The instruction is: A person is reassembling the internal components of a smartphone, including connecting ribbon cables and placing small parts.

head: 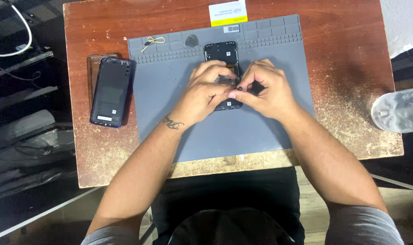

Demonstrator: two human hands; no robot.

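Both hands, left hand and right hand, pinch a small part over the opened phone at frame centre; lifting it needs care.

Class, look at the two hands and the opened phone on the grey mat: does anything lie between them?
Nothing visible: the left hand and right hand already rest on the opened phone.

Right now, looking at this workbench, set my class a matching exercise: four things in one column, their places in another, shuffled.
Things:
1. opened phone
2. back cover
3. yellow twist tie
4. clear bottle

Places:
A. right edge of the table
B. under both hands, mid-mat
C. top left tray of the mat
D. on the wood, left of the mat

Pairs: 1-B, 2-D, 3-C, 4-A
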